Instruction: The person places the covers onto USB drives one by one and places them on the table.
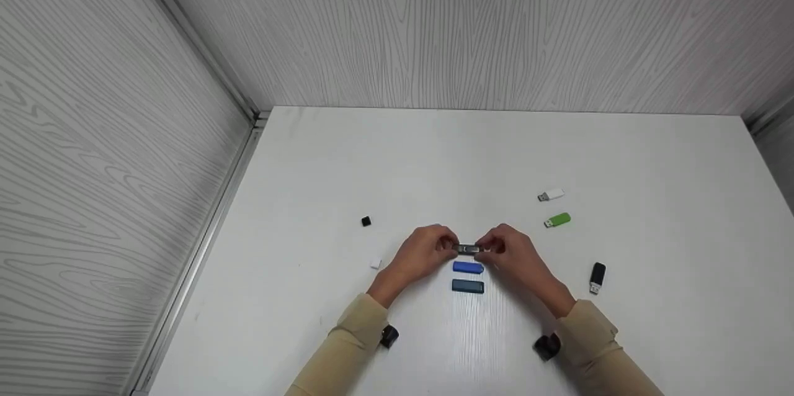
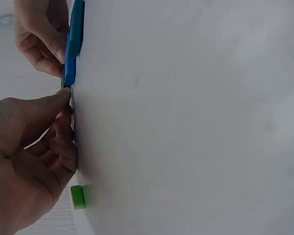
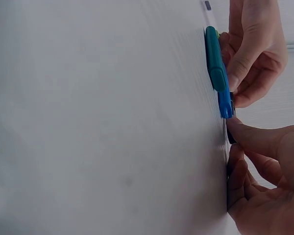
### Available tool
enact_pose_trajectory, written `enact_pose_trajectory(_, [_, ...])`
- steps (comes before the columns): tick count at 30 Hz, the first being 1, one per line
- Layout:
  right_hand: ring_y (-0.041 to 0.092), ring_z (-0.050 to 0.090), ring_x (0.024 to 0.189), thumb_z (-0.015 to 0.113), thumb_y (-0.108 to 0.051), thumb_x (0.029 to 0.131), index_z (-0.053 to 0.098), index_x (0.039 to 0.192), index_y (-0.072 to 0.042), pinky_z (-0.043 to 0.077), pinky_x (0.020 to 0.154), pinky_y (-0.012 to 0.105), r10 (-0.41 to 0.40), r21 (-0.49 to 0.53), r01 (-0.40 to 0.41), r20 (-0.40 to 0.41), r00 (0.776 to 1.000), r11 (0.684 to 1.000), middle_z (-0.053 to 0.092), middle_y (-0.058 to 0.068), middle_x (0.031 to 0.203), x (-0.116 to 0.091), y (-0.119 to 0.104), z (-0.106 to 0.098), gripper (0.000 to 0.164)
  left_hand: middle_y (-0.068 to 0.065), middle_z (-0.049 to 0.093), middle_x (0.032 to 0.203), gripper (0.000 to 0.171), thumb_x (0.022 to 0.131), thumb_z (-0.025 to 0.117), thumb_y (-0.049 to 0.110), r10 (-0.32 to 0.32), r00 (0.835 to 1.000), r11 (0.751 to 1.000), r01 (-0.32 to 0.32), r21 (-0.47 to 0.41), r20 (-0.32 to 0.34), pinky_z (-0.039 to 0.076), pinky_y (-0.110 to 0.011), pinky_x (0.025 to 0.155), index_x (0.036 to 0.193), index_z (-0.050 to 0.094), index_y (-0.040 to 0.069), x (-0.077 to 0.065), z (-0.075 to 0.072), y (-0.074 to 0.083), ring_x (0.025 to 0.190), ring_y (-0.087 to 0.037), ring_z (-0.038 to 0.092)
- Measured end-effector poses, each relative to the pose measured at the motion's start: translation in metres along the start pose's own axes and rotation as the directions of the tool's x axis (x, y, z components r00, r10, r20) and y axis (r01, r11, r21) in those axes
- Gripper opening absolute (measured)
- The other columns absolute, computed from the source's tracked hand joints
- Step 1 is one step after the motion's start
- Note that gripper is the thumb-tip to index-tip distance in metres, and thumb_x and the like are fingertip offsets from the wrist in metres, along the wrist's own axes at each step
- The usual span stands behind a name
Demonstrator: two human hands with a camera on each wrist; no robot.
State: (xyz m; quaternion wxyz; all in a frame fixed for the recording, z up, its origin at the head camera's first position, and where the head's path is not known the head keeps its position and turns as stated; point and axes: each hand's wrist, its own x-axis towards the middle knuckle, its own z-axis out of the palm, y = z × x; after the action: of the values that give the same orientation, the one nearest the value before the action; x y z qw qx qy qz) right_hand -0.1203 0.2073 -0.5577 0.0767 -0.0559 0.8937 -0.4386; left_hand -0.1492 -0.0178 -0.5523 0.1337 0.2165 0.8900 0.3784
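Just above the table, or on it, a dark grey USB stick [image 1: 468, 249] lies crosswise between both hands. My left hand [image 1: 427, 251] pinches its left end with thumb and fingertips. At the other end my right hand [image 1: 512, 253] pinches it the same way. Directly below, in a column, lie a blue USB stick [image 1: 468, 267] and a dark teal USB stick [image 1: 468, 286]. Both wrist views show the blue stick [image 2: 70, 71] and the teal stick [image 3: 215, 58] in front of the hands, largely hiding the grey one.
On the right lie a white USB stick [image 1: 551, 195], a green one [image 1: 557, 220] and a black one [image 1: 597, 278], metal plugs bared. Leftward are a small black cap [image 1: 366, 221] and a white cap [image 1: 376, 264]. A green cap [image 2: 78, 197] shows beside my left hand. Panels border the table.
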Motion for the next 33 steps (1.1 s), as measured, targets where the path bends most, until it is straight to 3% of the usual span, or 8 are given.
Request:
enact_pose_trajectory(18, [0.018, 0.054, 0.087, 0.08, -0.007, 0.092, 0.076, 0.108, -0.004, 0.045, 0.075, 0.024, 0.005, -0.053, -0.005, 0.012, 1.0, 0.999, 0.064, 0.009, 0.094, 0.0, -0.007, -0.001, 0.017, -0.006, 0.073, 0.102, 0.02, 0.099, 0.071, 0.014, 0.012, 1.0, 1.0, -0.012, 0.012, 0.019, 0.047, -0.024, 0.079, 0.118, 0.077, 0.008, 0.0, -0.003, 0.001, 0.086, -0.008, 0.056])
enact_pose_trajectory(28, [0.019, 0.055, 0.088, 0.082, -0.016, 0.091, 0.073, 0.119, -0.005, 0.046, 0.075, 0.024, 0.064, 0.0, -0.064, 0.032, 0.997, 0.998, 0.065, 0.008, 0.096, 0.0, -0.008, -0.003, 0.032, -0.007, 0.076, 0.113, 0.024, 0.101, 0.068, 0.01, 0.028, 0.999, 1.0, -0.027, -0.009, 0.029, 0.051, -0.025, 0.085, 0.124, 0.074, 0.008, -0.002, -0.007, 0.001, 0.095, -0.012, 0.063])
enact_pose_trajectory(33, [0.018, 0.056, 0.089, 0.077, -0.019, 0.096, 0.073, 0.121, -0.007, 0.046, 0.076, 0.024, 0.079, 0.004, -0.079, 0.022, 0.997, 0.997, 0.066, 0.007, 0.097, -0.001, -0.009, -0.003, 0.028, -0.007, 0.076, 0.112, 0.027, 0.102, 0.066, 0.01, 0.028, 0.999, 0.999, -0.028, -0.026, 0.024, 0.05, -0.027, 0.083, 0.129, 0.072, 0.01, -0.004, -0.012, -0.001, 0.092, -0.011, 0.061])
